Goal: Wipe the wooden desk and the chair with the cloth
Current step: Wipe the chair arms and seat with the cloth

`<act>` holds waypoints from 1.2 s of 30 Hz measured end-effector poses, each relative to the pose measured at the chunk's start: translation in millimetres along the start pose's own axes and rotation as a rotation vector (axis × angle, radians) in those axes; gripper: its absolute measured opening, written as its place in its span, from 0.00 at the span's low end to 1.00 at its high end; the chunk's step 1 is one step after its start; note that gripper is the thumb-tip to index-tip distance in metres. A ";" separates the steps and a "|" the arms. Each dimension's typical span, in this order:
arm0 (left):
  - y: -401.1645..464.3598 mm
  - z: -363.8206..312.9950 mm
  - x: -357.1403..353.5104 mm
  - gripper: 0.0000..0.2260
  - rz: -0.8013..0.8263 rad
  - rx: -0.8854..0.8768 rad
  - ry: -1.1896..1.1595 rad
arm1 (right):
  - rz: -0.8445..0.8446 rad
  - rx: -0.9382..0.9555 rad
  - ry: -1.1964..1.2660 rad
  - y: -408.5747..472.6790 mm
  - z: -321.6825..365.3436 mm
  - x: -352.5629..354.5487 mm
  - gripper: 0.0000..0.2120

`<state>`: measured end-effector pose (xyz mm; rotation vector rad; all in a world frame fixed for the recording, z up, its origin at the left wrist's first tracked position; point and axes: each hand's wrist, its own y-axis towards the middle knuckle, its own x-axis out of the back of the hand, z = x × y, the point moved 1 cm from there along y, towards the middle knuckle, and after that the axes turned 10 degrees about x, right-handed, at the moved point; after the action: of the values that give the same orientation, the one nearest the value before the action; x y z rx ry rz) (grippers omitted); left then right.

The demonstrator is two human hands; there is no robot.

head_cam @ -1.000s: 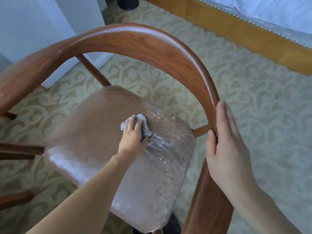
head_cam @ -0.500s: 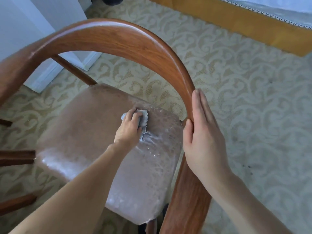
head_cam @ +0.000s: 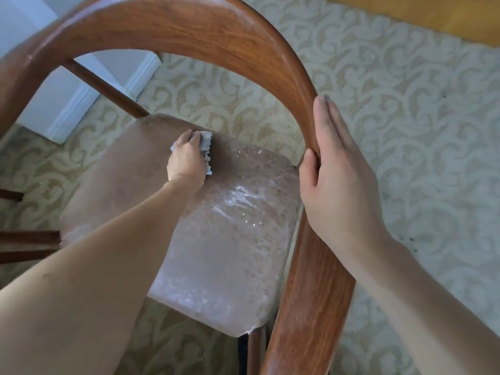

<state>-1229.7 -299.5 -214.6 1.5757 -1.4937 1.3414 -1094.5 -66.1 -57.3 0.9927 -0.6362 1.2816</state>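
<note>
A wooden chair with a curved back rail (head_cam: 189, 31) fills the view, its brown padded seat (head_cam: 238, 239) covered in shiny clear plastic. My left hand (head_cam: 186, 161) presses a small pale grey cloth (head_cam: 206, 147) flat on the far part of the seat. Only the cloth's right edge shows past my fingers. My right hand (head_cam: 338, 185) grips the right side of the curved rail, thumb inside, fingers along the outside. The desk is out of view.
Patterned beige carpet (head_cam: 405, 131) lies all around the chair. A white wall corner with baseboard (head_cam: 75, 104) stands at the upper left. A yellow wooden bed frame edge (head_cam: 460, 20) shows at the top right. Chair rungs (head_cam: 27, 239) stick out at the left.
My left hand has slid the cloth away from me toward the seat's far edge. The view has shifted closer over the chair; my right hand still holds the rail.
</note>
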 end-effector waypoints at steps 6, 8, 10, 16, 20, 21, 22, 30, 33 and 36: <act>15.2 -6.9 -38.0 0.23 -0.039 0.000 -0.143 | -0.014 -0.008 -0.065 -0.4 2.3 -2.5 0.29; -1.1 -33.3 -56.0 0.24 -0.029 -0.084 -0.169 | -0.007 -0.008 -0.080 1.1 2.3 -2.0 0.30; -29.5 -64.7 -74.0 0.24 0.049 -0.296 -0.218 | 0.001 -0.010 -0.082 1.9 2.6 -2.0 0.30; -87.7 -78.1 -105.1 0.23 0.161 -0.670 -0.186 | 0.005 -0.013 -0.019 2.0 1.7 -0.9 0.30; -57.6 -51.4 -82.6 0.37 0.096 -0.733 0.058 | 0.014 -0.011 -0.051 1.5 2.5 -0.9 0.29; -48.4 -44.4 -72.1 0.38 0.064 -0.656 0.052 | 0.016 -0.011 -0.061 1.0 3.0 -0.9 0.29; -38.2 -36.6 -62.1 0.37 0.035 -0.576 0.069 | 0.016 -0.008 -0.066 0.8 3.1 -0.7 0.29; 1.2 -8.0 -29.4 0.24 0.002 -0.134 -0.040 | 0.007 -0.002 -0.090 -0.5 3.7 -1.4 0.30; -39.6 -51.5 -46.3 0.25 0.125 -0.237 -0.101 | 0.004 -0.007 -0.095 1.0 3.6 -3.3 0.30; -98.4 -79.6 -62.8 0.24 0.188 -0.330 -0.254 | 0.008 -0.018 -0.094 2.0 4.6 -3.6 0.31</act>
<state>-1148.9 -184.1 -224.8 1.4582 -1.9462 0.9499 -1096.5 -71.9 -57.8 1.0410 -0.7234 1.2391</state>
